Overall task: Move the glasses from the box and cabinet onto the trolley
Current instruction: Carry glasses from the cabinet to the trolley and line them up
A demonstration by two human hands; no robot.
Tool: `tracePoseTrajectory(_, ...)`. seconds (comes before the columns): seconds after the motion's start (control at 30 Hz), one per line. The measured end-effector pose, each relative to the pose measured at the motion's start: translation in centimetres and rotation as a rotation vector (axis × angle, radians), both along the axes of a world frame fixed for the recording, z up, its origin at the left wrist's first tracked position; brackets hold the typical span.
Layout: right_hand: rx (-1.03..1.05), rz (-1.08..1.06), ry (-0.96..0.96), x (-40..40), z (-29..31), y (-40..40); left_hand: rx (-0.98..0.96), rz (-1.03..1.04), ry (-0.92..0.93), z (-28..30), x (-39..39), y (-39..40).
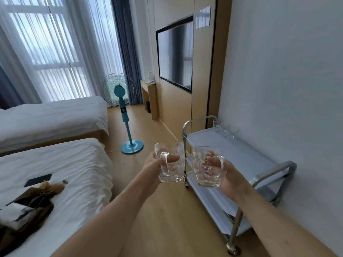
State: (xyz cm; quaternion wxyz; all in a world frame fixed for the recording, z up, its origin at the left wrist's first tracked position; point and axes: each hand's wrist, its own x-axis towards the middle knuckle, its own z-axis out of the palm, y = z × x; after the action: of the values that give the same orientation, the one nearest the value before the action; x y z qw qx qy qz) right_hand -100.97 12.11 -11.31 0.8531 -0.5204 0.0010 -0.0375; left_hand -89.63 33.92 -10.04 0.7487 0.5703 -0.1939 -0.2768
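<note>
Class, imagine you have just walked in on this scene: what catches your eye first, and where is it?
Two clear glass mugs held up mid-frame: the left hand grips one mug, the right hand the other mug. Just beyond, a steel trolley stands against the right wall with a few glasses at its far end. A teal fan stands past the beds.

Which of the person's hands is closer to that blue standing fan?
The left. The left hand, holding a glass mug, is just right of and nearer the camera than the fan; the right hand, with its own mug, is farther right, over the trolley.
</note>
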Motion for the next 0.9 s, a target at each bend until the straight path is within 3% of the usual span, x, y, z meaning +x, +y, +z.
tracePoseTrajectory(0.4, 0.027, -0.213, 0.074, 2.9, -3.9, -3.2, 0.045, -0.148, 0.101, -4.2, 6.7, -6.2)
tracePoseTrajectory(0.73, 0.134, -0.306, 0.052, 9.9, -7.5, -11.6, 0.174, -0.224, 0.013, -5.4, 13.3, -14.6)
tracePoseTrajectory(0.9, 0.191, -0.478, 0.224, 12.8, -10.2, -16.7, 0.231, -0.282, 0.013, -6.1, 16.8, -19.5)
